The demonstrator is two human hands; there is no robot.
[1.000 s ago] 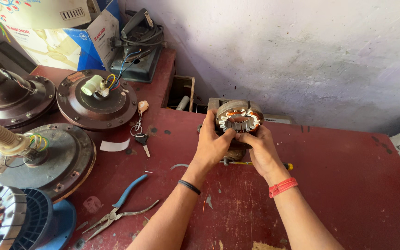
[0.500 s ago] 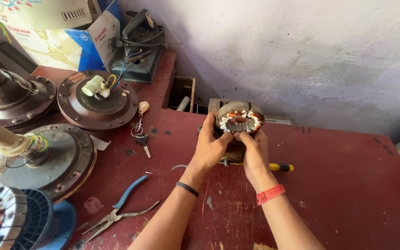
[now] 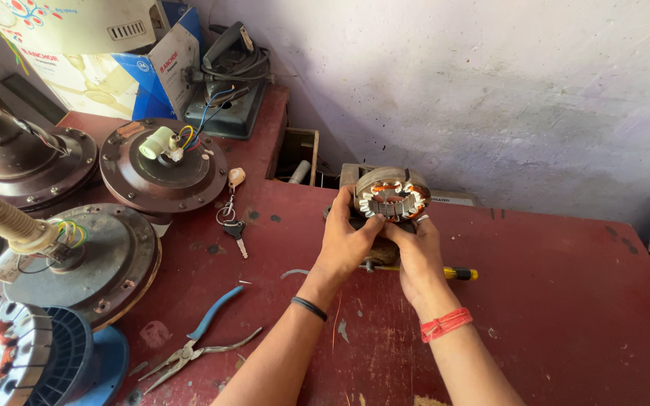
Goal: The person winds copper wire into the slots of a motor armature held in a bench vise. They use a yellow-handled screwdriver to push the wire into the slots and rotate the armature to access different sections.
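Motor stator (image 3: 393, 197): ring of stacked metal laminations with copper windings inside, centre of the frame, slightly above the middle. Held clear of the red desk (image 3: 551, 301), tilted so the open bore faces up toward the camera.

Left hand (image 3: 347, 240): grip closed on the stator's left and lower edge, thumb up against the rim. Black band on the wrist.

Right hand (image 3: 415, 256): grip closed on the stator from below and the right, fingers wrapped under it. Red thread band on the wrist. The two hands touch each other beneath the stator, which sits above and between them.

Screwdriver (image 3: 453, 274): yellow and black handle, lying on the desk just behind the right hand, shaft partly hidden.

Pliers (image 3: 197, 342): blue handles, lower left of centre, flat on the desk.

Keys (image 3: 233, 222): on a ring, left of the hands.

Ceiling fan motor housings (image 3: 163, 162): brown, round, several along the left side.

Cardboard box (image 3: 107, 53): upper left corner.
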